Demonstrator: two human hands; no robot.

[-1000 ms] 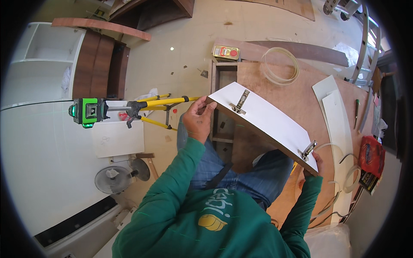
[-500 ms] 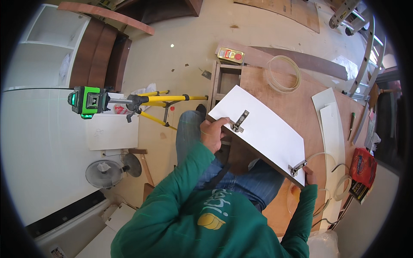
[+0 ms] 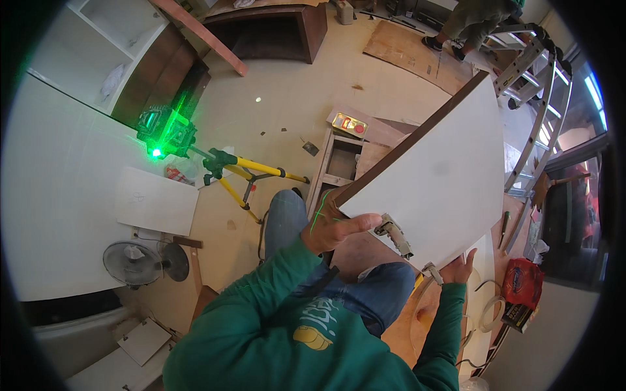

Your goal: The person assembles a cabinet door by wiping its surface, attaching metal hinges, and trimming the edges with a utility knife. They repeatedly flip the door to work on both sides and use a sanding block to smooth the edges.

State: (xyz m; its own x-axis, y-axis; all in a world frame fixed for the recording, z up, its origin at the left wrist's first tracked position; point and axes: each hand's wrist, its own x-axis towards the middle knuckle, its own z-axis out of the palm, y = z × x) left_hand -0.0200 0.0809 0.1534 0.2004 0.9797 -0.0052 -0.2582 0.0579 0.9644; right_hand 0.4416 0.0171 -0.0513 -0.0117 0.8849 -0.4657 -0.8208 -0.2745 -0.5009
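Both my hands hold a white cabinet door (image 3: 443, 169) with a dark brown edge, tilted up in front of me above my knees. My left hand (image 3: 336, 228) is closed on its near left corner, thumb on the white face beside a metal hinge (image 3: 396, 236). At the near right edge, my right hand (image 3: 460, 266) supports the door near a second hinge (image 3: 432, 274). Its fingers reach out past the edge, and part of the palm is hidden behind the door.
A green laser level (image 3: 166, 133) stands on a yellow tripod (image 3: 261, 167) to the left, near a fan (image 3: 132, 264). A ladder (image 3: 540, 124) and another person (image 3: 466, 26) are at the far right. A red bag (image 3: 521, 277) lies right; a wooden frame (image 3: 339, 159) lies ahead.
The door has swung up from lying nearly flat to a steep tilt, its far end raised to the right. Both hands still hold it. The view has shifted, bringing another person into sight.
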